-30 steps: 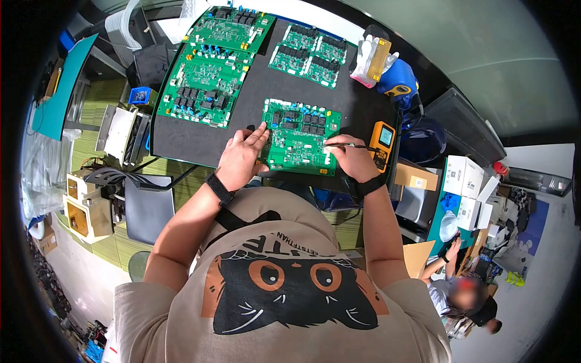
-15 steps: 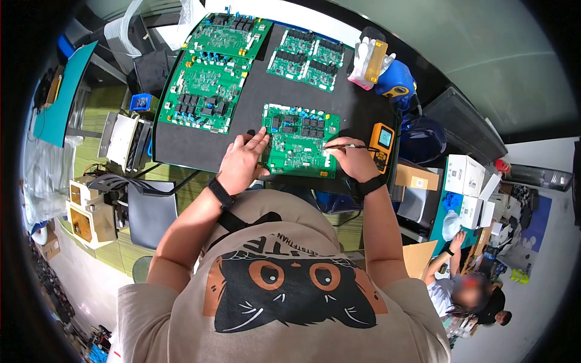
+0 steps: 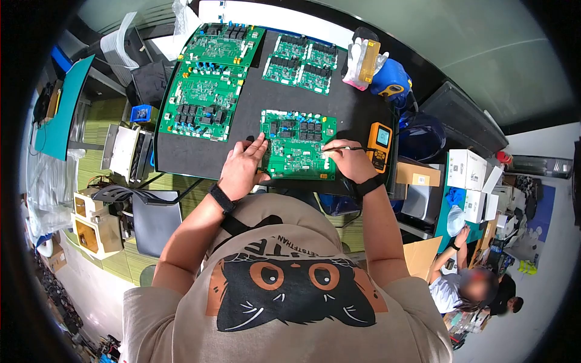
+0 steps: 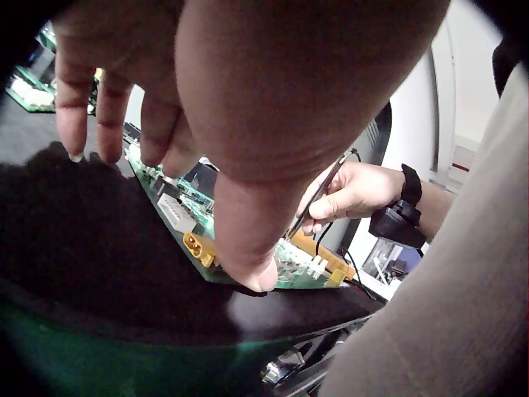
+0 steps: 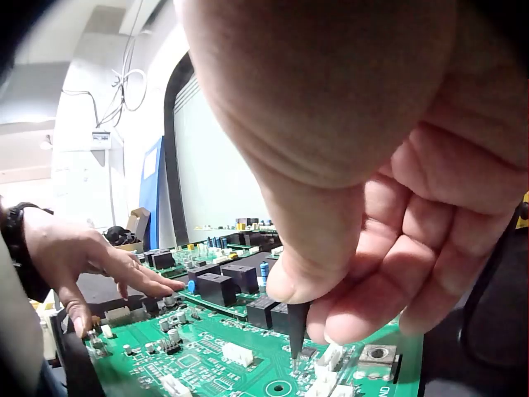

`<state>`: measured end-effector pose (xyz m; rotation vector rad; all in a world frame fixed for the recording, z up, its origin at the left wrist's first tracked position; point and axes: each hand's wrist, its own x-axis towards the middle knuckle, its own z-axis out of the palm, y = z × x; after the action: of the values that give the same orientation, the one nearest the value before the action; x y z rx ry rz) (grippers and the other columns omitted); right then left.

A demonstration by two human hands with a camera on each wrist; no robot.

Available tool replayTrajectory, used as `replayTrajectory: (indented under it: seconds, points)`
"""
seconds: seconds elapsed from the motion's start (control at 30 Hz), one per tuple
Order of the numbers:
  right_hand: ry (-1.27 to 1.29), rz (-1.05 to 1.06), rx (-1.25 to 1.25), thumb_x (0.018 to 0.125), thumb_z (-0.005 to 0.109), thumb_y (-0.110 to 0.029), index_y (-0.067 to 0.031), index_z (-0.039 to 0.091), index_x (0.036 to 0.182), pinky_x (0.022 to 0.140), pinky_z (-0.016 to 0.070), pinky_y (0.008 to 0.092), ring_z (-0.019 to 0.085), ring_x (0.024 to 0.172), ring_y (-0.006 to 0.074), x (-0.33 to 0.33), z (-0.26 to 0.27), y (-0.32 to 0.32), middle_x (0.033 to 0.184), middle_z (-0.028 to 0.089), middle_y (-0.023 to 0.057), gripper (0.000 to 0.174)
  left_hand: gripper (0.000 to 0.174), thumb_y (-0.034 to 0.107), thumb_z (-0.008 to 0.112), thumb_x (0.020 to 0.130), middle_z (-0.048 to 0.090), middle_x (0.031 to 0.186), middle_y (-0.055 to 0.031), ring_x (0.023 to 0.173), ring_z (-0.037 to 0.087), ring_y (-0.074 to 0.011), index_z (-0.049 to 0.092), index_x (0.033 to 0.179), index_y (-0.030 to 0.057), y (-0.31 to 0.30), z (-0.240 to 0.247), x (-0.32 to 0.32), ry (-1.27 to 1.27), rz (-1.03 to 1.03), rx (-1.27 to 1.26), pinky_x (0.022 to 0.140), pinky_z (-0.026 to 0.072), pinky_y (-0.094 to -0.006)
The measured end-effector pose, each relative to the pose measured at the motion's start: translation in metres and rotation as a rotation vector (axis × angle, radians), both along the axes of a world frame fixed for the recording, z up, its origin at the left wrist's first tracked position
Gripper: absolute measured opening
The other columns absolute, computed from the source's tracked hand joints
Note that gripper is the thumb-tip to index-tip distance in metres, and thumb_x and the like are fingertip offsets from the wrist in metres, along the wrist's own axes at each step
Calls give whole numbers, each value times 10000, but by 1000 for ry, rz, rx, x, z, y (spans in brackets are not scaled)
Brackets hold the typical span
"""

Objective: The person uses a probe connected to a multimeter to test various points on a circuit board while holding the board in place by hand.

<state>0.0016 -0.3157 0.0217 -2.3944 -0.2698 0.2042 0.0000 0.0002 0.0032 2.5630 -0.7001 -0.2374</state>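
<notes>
A green circuit board (image 3: 296, 151) lies near the front edge of the black mat, with dark relays along its far half. My left hand (image 3: 243, 164) rests at its left edge, fingers stretched out along the side. The left thumb reaches the near left corner, beside a yellow connector (image 4: 198, 246). Between thumb and fingers, my right hand (image 3: 351, 162) pinches black tweezers (image 5: 298, 329). Their tip points down at the right part of the board, close to white connectors (image 5: 331, 357) and a metal screw terminal (image 5: 378, 357).
Two larger green boards (image 3: 206, 100) lie on the left, and a panel of smaller boards (image 3: 301, 63) at the back. An orange multimeter (image 3: 379, 145) sits right of my right hand. Behind it stand a blue device (image 3: 390, 80) and a white glove (image 3: 356, 57). Another person's arm shows at lower right.
The head view has shifted slightly, so the table's far part sits lower in it. Both hands stay in place at the board, the tweezers still at its right side.
</notes>
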Motion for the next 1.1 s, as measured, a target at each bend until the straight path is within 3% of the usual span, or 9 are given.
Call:
replayTrajectory:
  seconds: [0.4, 0.5, 0.57, 0.67, 1.1]
  points:
    - [18, 21, 47, 893, 627, -76, -5, 719, 978, 784, 557, 349, 707, 875, 310, 3, 4, 2, 971, 734, 147, 143, 935, 231, 900, 610, 429, 1587, -58, 1222, 514, -324, 524, 1446, 48, 2, 0, 1, 0, -11, -10, 1053, 449, -435]
    - [8, 11, 56, 893, 612, -133, -39, 737, 960, 805, 560, 402, 696, 901, 346, 3, 7, 4, 977, 732, 148, 170, 931, 228, 899, 613, 430, 1586, -58, 1223, 511, -329, 525, 1447, 48, 1, 0, 1, 4, -10, -6, 1060, 445, -435]
    - [8, 28, 48, 887, 621, -70, -1, 718, 970, 774, 557, 356, 704, 863, 322, 3, 11, 6, 967, 730, 161, 145, 931, 226, 899, 614, 430, 1586, -59, 1223, 510, -330, 524, 1448, 49, 1, 2, 1, 2, -9, -3, 1061, 444, -434]
    - [-8, 31, 25, 887, 621, -67, -2, 718, 971, 769, 558, 359, 704, 862, 325, 3, 11, 7, 959, 729, 162, 143, 933, 224, 898, 616, 437, 1581, -59, 1216, 512, -329, 523, 1452, 51, 1, 4, 1, 15, -5, -4, 1061, 445, -429]
    - [13, -11, 76, 884, 608, -23, 10, 712, 978, 752, 561, 360, 710, 844, 317, -1, 6, 8, 939, 727, 169, 143, 916, 243, 892, 632, 457, 1567, -47, 1211, 520, -286, 525, 1452, 68, 2, -1, 1, -42, -27, 6, 1029, 471, -407]
